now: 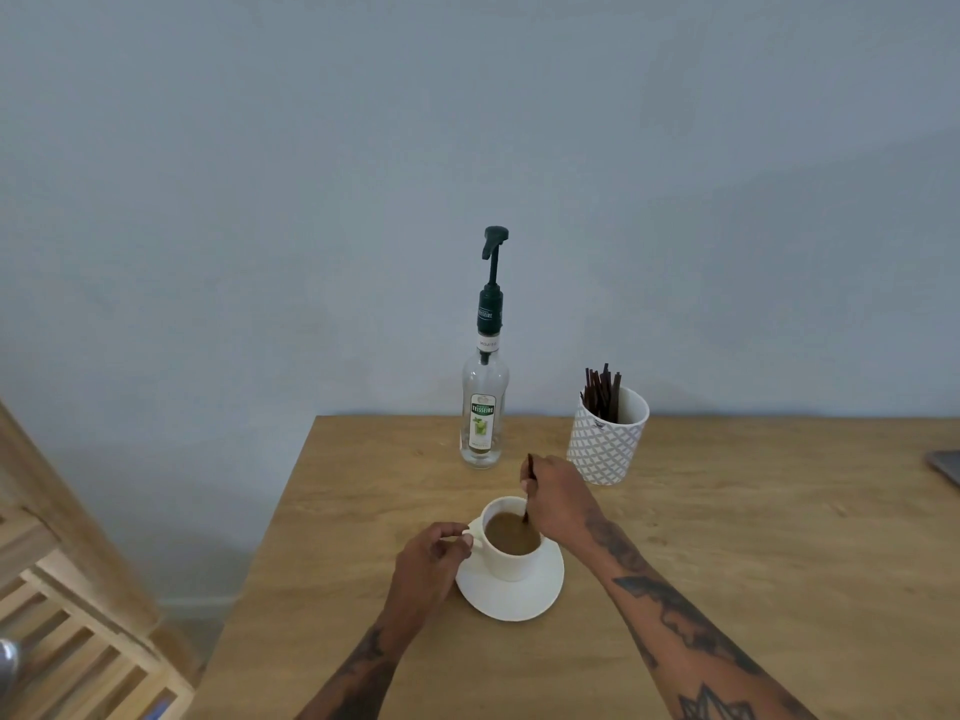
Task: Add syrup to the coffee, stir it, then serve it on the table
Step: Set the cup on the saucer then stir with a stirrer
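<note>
A white cup (511, 561) of light brown coffee stands on a white saucer (511, 597) on the wooden table (727, 563). My right hand (558, 498) pinches a dark stir stick (529, 491) whose lower end dips into the coffee. My left hand (431, 561) grips the cup's handle on the left side. Behind the cup stands a clear syrup bottle (484, 402) with a dark green pump, upright and untouched.
A white patterned holder (605, 441) with several dark stir sticks stands right of the bottle. A grey object's corner (945, 467) shows at the table's right edge. A slatted wooden rack (67, 615) is off the table's left edge. A blue-grey wall lies behind.
</note>
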